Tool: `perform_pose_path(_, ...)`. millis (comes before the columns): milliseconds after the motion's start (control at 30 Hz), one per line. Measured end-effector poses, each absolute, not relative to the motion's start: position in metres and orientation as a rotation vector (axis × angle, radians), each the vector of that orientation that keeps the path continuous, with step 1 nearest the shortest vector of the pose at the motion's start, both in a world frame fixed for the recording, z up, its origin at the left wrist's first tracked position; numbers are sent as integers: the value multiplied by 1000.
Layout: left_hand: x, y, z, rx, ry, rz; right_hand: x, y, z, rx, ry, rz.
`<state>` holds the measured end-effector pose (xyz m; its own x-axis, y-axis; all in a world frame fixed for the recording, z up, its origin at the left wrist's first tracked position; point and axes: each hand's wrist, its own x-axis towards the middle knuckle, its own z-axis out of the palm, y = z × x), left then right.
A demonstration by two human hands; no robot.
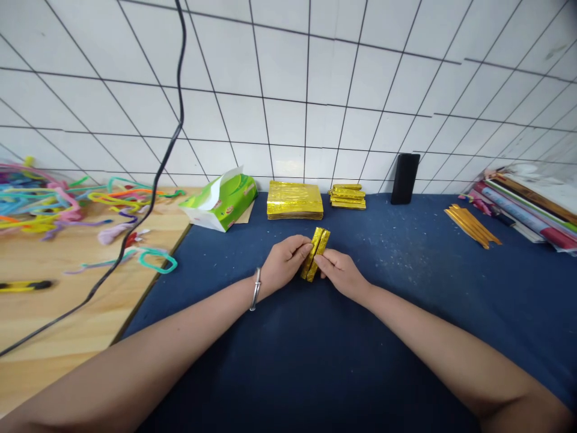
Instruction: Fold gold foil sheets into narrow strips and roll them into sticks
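Between my two hands is a piece of shiny gold foil paper [315,252], folded into two narrow strips side by side with a dark line between them. My left hand [285,264] pinches its left edge, thumb on top. On the right edge my right hand [343,273] grips it the same way, the fingers partly hidden beneath. The paper is tilted, held over the dark blue table cover [288,361]. Behind it lie a stack of flat gold foil sheets [294,201] and a small pile of folded gold strips [348,197].
A green tissue pack [229,201] and a black upright phone-like slab [405,178] stand near the tiled wall. Orange-gold strips [472,225] and stacked books [527,210] lie right. Leftward are colourful pipe cleaners [63,201], a yellow cutter [24,286] and a hanging black cable [164,162].
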<state>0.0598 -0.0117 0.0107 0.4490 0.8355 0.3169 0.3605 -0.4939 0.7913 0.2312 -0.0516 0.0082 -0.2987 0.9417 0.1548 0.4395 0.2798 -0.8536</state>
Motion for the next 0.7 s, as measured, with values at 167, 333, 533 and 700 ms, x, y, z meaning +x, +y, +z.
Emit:
perform_pose_path(167, 59, -9, 9, 1836, 884, 888, 231, -51, 9, -1251, -1800, 961)
perform_pose_path(333, 60, -9, 10, 1683, 831, 867, 230, -51, 9, -1277, -1743, 889)
perform_pose_path(533, 61, -10, 10, 1671, 837, 881, 228, -50, 3, -1375, -1672, 660)
perform_pose_path(700, 62, -12, 10, 1846, 868, 865, 226, -53, 4, -1490, -1741, 520)
